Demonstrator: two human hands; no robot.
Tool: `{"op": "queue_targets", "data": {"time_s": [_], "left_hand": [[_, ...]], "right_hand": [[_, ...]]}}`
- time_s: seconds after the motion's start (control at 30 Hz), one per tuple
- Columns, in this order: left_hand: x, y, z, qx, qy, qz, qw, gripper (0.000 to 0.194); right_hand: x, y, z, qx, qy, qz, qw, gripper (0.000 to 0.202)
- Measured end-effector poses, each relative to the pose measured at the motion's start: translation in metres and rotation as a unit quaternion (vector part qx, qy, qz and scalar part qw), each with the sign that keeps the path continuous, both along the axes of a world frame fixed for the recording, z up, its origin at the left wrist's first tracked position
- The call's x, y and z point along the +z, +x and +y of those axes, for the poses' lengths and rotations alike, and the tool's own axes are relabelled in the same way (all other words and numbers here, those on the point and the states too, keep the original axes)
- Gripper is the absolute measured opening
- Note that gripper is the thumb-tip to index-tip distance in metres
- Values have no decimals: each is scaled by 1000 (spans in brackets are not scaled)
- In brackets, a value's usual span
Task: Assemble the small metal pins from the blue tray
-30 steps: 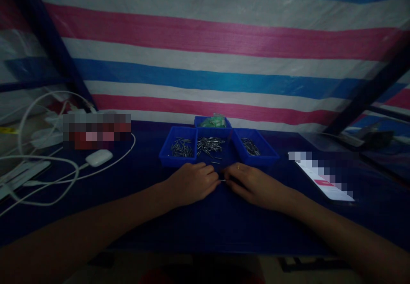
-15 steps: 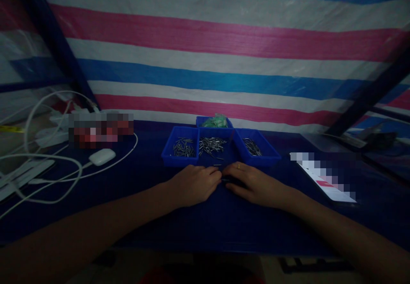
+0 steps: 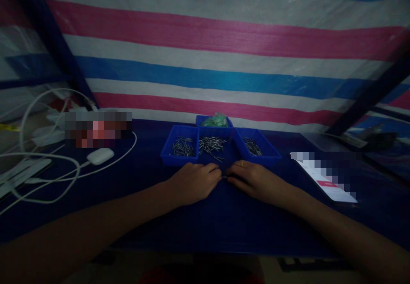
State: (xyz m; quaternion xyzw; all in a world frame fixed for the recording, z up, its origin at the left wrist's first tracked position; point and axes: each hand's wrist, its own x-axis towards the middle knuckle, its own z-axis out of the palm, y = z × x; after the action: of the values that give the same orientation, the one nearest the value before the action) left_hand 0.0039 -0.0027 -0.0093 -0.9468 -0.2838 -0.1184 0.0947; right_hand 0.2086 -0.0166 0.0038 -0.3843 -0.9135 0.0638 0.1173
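My left hand [image 3: 197, 183] rests on the blue table with its fingers curled and pressed together. Facing it, my right hand [image 3: 253, 179], with a ring on one finger, is closed in a pinch. A short, thin metal pin [image 3: 224, 177] shows between the two sets of fingertips; most of it is hidden. Just beyond my hands lies a loose pile of thin metal pins [image 3: 211, 144]. More pins lie in the left blue tray [image 3: 179, 160] and in the right blue tray [image 3: 262, 159].
Behind the pile stands another blue tray [image 3: 200, 119] holding a green plastic bag [image 3: 217, 120]. White cables [image 3: 78, 173] and a white adapter [image 3: 100, 156] lie at left. A lit phone [image 3: 333, 190] lies at right. A striped plastic sheet [image 3: 224, 36] hangs behind the table [image 3: 205, 228].
The lone pin that lay just beyond my fingertips is no longer visible. My right hand's fingers have drawn closer together, and its fingertips have shifted slightly right. My left hand has barely moved.
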Motion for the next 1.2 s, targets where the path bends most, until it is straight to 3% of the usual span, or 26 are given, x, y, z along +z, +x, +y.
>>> {"op": "queue_targets", "data": {"time_s": [0.7, 0.97, 1.2], "left_hand": [[7, -1, 1, -1, 11, -45, 999, 21], [9, -2, 0, -92, 49, -157, 982, 25], [5, -5, 4, -130, 58, -156, 977, 22]], "right_hand": [[8, 3, -2, -23, -23, -15, 999, 17], [9, 1, -4, 3, -16, 25, 1000, 21], [14, -2, -8, 13, -42, 61, 997, 21]]}}
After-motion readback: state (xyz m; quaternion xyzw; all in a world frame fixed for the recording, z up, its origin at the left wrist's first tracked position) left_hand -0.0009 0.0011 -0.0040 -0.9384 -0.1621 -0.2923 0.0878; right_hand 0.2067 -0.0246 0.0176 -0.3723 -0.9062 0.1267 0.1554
